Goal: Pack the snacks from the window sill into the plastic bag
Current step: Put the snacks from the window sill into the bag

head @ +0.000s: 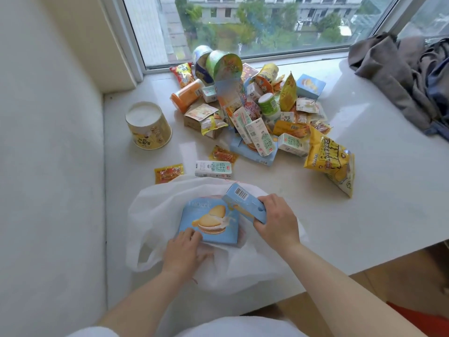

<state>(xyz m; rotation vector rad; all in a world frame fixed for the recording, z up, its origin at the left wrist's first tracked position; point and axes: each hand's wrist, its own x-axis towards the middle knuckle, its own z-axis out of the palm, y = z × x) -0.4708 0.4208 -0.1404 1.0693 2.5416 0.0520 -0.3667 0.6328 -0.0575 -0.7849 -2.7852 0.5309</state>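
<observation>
Both forearms reach forward over the near edge of the window sill (352, 166). The right hand (277, 221) has its grip closed round a tilted light-blue biscuit box (245, 203), barcode end up, at the mouth of the white plastic bag (155, 215). The left hand (183, 252) lies on the bag with fingers curled, pinching its film at the lower corner of a second blue box (210, 221), which lies flat in the bag's mouth and shows a sandwich biscuit; its pale lettering is too faint to read. Beyond the bag, a milk carton (213, 169) with green Chinese characters lies on its side, before the snack pile (255, 110).
</observation>
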